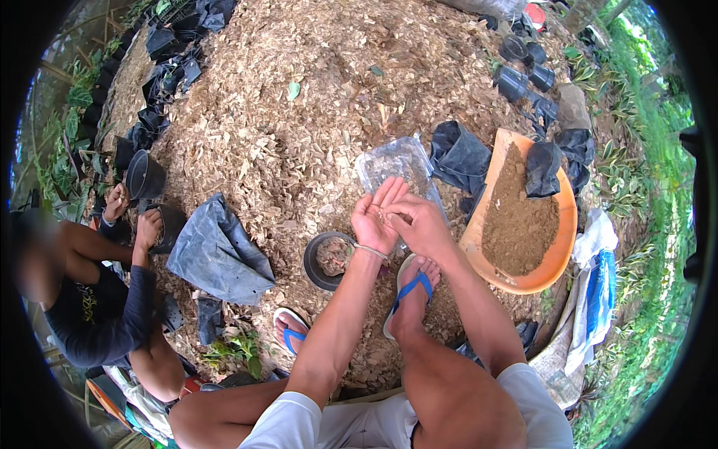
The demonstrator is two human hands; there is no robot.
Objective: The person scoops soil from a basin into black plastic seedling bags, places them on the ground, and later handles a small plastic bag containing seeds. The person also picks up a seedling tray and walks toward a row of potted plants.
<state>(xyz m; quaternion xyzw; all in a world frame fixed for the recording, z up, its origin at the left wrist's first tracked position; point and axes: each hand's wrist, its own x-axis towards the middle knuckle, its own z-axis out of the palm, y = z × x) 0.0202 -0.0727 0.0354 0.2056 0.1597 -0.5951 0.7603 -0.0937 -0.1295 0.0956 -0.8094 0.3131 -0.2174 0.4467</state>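
My left hand (pixel 378 218) is turned palm up with its fingers stretched out, above the near end of a clear plastic container (pixel 396 163). Small pale bits seem to lie on the palm, too small to name. Over that palm, the fingertips of my right hand (pixel 420 222) are pinched together; whatever is between them is hidden. A black plastic pot (pixel 317 274) stands to the left of my left wrist, partly filled with brownish, pinkish material. Inside the clear container is some loose, crumbly matter.
Dry leaf litter (pixel 299 112) covers the ground. On the right lies an orange scoop-shaped tub (pixel 490 262) of brown soil, with black grow bags (pixel 458 153) beside it. At the left, a person (pixel 112 299) handles black pots near a dark plastic sheet (pixel 218 251).
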